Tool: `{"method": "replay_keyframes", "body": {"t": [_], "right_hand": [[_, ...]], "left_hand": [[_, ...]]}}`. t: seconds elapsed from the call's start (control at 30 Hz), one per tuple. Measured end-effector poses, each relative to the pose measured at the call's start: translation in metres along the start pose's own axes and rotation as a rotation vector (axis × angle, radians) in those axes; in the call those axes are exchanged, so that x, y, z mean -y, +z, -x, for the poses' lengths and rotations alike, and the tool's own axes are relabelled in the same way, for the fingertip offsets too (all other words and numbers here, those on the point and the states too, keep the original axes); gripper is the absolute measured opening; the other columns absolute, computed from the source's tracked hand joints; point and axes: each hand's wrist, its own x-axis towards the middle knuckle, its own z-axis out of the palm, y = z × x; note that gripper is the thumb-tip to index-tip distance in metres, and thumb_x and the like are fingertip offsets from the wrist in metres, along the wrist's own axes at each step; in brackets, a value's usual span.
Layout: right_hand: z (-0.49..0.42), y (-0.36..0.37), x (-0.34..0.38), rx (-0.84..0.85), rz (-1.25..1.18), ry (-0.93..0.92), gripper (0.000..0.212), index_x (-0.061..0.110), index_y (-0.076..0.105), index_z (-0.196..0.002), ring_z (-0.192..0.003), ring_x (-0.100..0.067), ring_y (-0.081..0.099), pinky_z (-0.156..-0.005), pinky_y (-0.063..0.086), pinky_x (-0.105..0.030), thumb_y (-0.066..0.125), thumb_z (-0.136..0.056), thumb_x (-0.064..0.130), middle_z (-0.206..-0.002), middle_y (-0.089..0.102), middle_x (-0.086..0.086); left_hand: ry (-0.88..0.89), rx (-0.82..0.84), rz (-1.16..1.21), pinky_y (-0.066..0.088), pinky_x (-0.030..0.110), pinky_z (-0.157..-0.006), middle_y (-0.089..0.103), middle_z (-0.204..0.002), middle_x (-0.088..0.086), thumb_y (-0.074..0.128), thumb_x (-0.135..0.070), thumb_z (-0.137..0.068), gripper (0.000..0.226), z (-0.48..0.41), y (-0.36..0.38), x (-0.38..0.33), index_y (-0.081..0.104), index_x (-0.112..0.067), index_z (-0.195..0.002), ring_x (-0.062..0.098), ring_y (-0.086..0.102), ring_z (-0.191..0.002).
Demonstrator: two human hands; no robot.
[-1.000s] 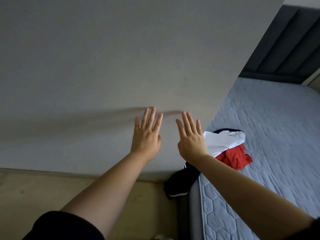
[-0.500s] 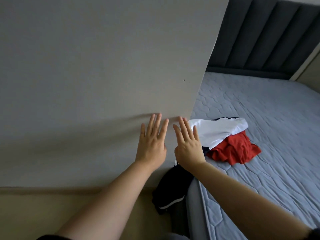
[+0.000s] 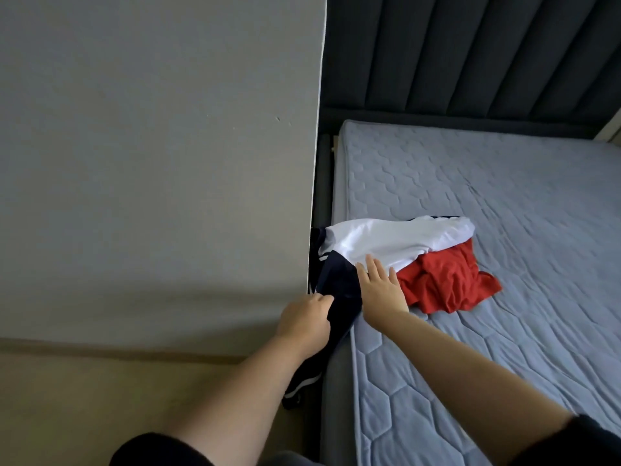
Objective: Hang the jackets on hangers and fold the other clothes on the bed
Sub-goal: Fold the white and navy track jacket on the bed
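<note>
Navy-and-white jacket droops off the bed edge: the pickup step. Left hand pinches its dark cloth; right hand lies spread flat on it. Next, probably lift it clear of the red garment.

- A plain grey wall fills the left half of the view, ending in a straight vertical edge just beside the bed frame.
- A small dark mark shows on the wall near that edge.
- A tan skirting strip runs along the foot of the wall.
- The beige floor lies below it, at lower left.
- A dark padded headboard with vertical channels stands at upper right.
- A pale sliver of another surface shows at the far right edge.
</note>
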Motion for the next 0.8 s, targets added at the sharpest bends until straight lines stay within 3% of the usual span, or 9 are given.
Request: {"method": "replay_keyframes", "body": {"t": [0.13,0.23,0.3,0.37,0.43,0.53,0.6,0.7,0.8], "right_hand": [[-0.036,0.005,-0.012,0.138,0.119,-0.036,0.072,0.016,0.015,-0.148,-0.145,-0.032,0.004,-0.115,0.008,-0.050,0.055,-0.087,0.018,-0.156,-0.001,-0.018],[-0.048,0.011,-0.019,0.186,0.187,-0.087,0.040,0.018,0.048,-0.129,-0.131,-0.028,0.033,-0.114,0.013,-0.048,0.049,-0.089,0.017,-0.139,0.042,-0.008],[-0.048,0.017,-0.022,0.174,0.203,-0.093,0.030,0.019,0.059,-0.114,-0.118,-0.024,0.047,-0.112,0.015,-0.046,0.043,-0.090,0.011,-0.118,0.057,-0.001],[-0.046,0.018,-0.021,0.157,0.033,-0.029,0.026,0.016,0.061,-0.104,-0.110,-0.025,0.054,-0.108,0.022,-0.040,0.042,-0.089,0.008,-0.107,0.063,-0.001],[-0.047,0.008,-0.018,0.096,-0.352,0.093,0.015,0.010,0.060,-0.093,-0.101,-0.029,0.057,-0.086,0.036,-0.031,0.046,-0.088,0.007,-0.102,0.064,-0.009],[-0.042,-0.028,-0.016,0.014,-0.756,0.122,0.011,-0.003,0.057,-0.083,-0.086,-0.033,0.055,-0.068,0.039,-0.036,0.049,-0.087,0.004,-0.088,0.063,-0.020],[-0.032,-0.053,-0.019,-0.006,-0.873,0.082,0.016,-0.005,0.054,-0.077,-0.072,-0.029,0.050,-0.062,0.038,-0.035,0.049,-0.089,0.004,-0.075,0.057,-0.018],[-0.015,-0.084,-0.028,0.034,-0.970,0.066,0.014,0.000,0.057,-0.079,-0.058,-0.020,0.048,-0.052,0.039,-0.026,0.049,-0.089,0.007,-0.065,0.053,-0.008],[0.005,-0.103,-0.043,0.211,-1.084,0.055,0.024,0.015,0.055,-0.094,-0.055,-0.015,0.055,-0.048,0.044,-0.023,0.044,-0.081,-0.001,-0.069,0.059,-0.004]], "left_hand": [[-0.095,0.054,0.087,0.046,0.039,-0.090,0.053,-0.128,0.008,0.039,-0.005,-0.084,0.043,-0.014,0.004,0.005,0.050,-0.010,-0.125,0.032,0.053,-0.110],[-0.138,0.105,0.133,0.044,0.035,-0.094,0.053,-0.131,0.007,0.041,-0.008,-0.086,0.048,-0.026,0.002,0.010,0.047,-0.016,-0.133,0.031,0.051,-0.116],[-0.139,0.132,0.147,0.044,0.033,-0.094,0.054,-0.132,0.007,0.042,-0.010,-0.087,0.050,-0.034,0.003,0.012,0.045,-0.020,-0.136,0.030,0.051,-0.117],[-0.129,0.131,0.144,0.045,0.034,-0.092,0.055,-0.129,0.006,0.044,-0.015,-0.089,0.048,-0.040,0.006,0.010,0.043,-0.021,-0.137,0.030,0.052,-0.114],[-0.147,0.137,0.186,0.045,0.036,-0.094,0.051,-0.134,0.006,0.053,-0.026,-0.089,0.053,-0.045,0.009,0.006,0.038,-0.019,-0.139,0.029,0.050,-0.118],[-0.165,0.147,0.328,0.043,0.040,-0.097,0.044,-0.137,0.005,0.067,-0.039,-0.079,0.074,-0.048,0.008,-0.007,0.031,-0.021,-0.141,0.026,0.046,-0.123],[-0.172,0.095,0.418,0.047,0.038,-0.089,0.053,-0.125,0.001,0.068,-0.039,-0.073,0.065,-0.048,0.002,-0.017,0.040,-0.025,-0.131,0.024,0.053,-0.112],[-0.162,0.019,0.512,0.042,0.030,-0.073,0.066,-0.102,0.006,0.054,-0.023,-0.083,0.011,-0.046,-0.015,-0.029,0.057,-0.021,-0.094,0.029,0.059,-0.096],[-0.160,-0.021,0.622,0.036,0.028,-0.067,0.062,-0.082,0.005,0.045,-0.012,-0.089,0.023,-0.037,-0.037,-0.034,0.053,-0.020,-0.069,0.022,0.055,-0.081]]}}
